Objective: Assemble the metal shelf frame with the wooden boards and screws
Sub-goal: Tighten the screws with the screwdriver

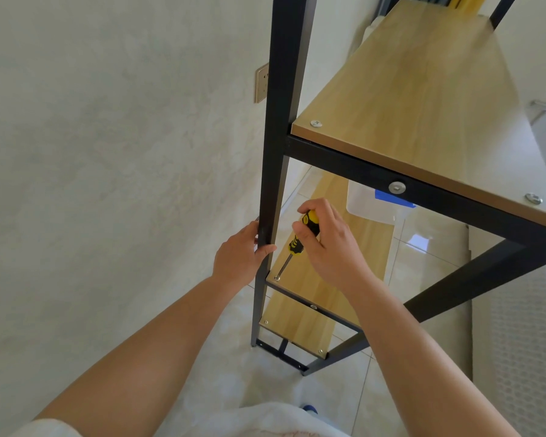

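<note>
Screwdriver work on the black metal shelf frame [276, 121].
Right hand [328, 244] grips a yellow-and-black screwdriver [300, 239], tip on a corner screw [277, 278]; left hand [241, 252] clasps the frame's upright.

black upright frame [278, 121], wooden boards [423, 99], corner screw [277, 278]

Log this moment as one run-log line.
step: driving corner screw | right hand: grips screwdriver, tip on screw | left hand: holds frame post | board: seated
</note>
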